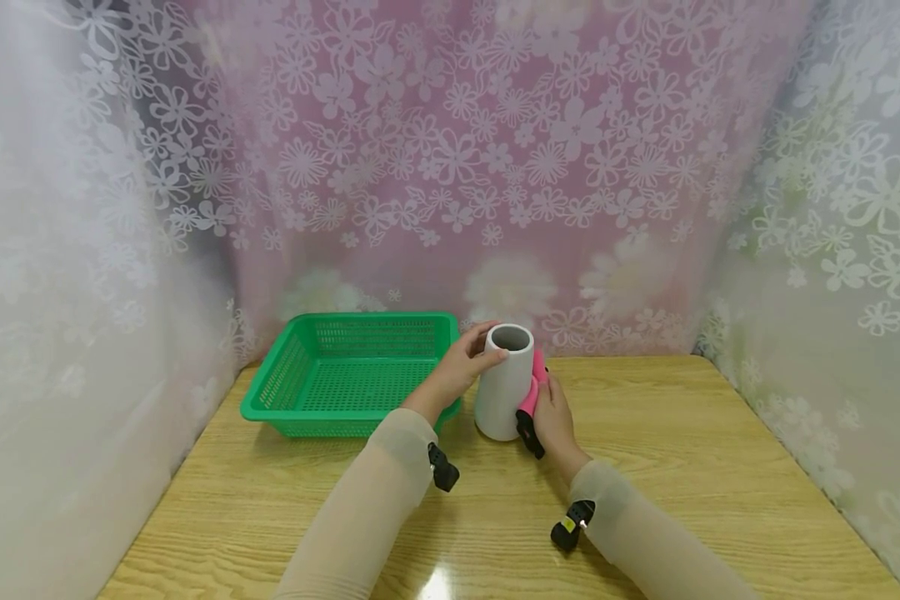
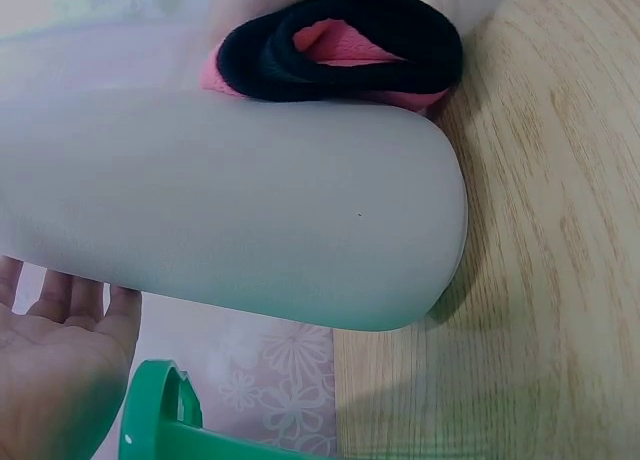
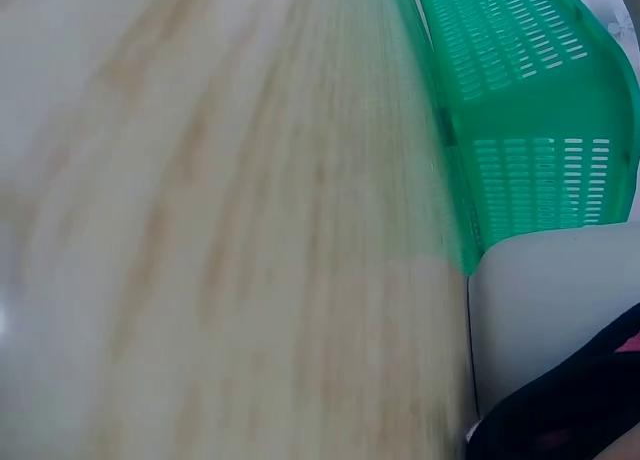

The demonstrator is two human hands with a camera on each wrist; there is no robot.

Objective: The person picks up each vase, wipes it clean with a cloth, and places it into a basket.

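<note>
A tall white vase (image 1: 504, 392), wider at its base, stands upright on the table in the head view. My left hand (image 1: 461, 364) holds it near the top from the left, thumb across the front just below the rim. With my right hand (image 1: 557, 417) I grip a pink fabric piece with a black cuff (image 1: 530, 400), pressed to the vase's right side. The left wrist view shows the open black cuff (image 2: 340, 50) lying along the vase wall (image 2: 240, 200). My left fingers (image 2: 120, 315) appear on its opposite side.
A green plastic basket (image 1: 348, 414) with slotted walls sits just left of the vase, beneath my left forearm. The wooden table (image 1: 682, 450) extends to the right. Flowered curtains (image 1: 450, 150) hang behind and at both sides.
</note>
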